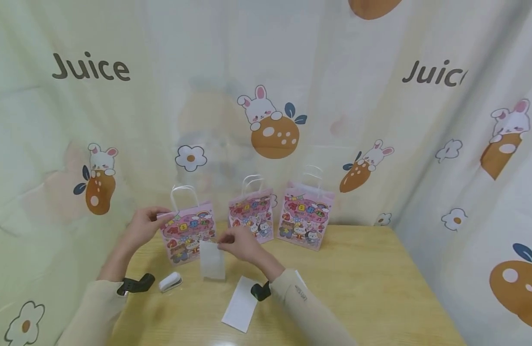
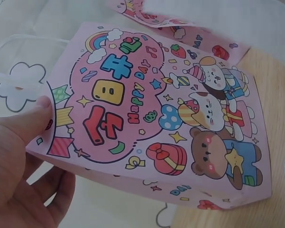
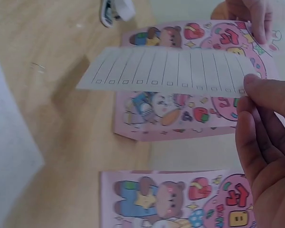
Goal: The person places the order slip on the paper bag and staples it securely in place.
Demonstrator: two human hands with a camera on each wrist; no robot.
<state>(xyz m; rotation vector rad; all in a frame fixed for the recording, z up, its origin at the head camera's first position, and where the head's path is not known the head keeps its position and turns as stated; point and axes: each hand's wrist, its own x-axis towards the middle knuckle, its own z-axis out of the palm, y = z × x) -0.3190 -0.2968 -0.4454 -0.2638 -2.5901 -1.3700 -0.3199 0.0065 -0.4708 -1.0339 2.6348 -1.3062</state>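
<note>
My left hand pinches the upper left edge of a pink cartoon paper gift bag, thumb on its front and fingers behind. The bag stands upright with white handles, its bear and cat print facing me. In front of it my right hand holds a white paper slip by one top corner, between thumb and fingertips. Ruled lines with small checkboxes show on the slip in the right wrist view. The slip covers part of the bag's front.
Two more pink gift bags stand to the right along the curtain. A small white stapler lies left on the wooden table. White paper lies near my right wrist, and another white piece is partly hidden by the sleeve.
</note>
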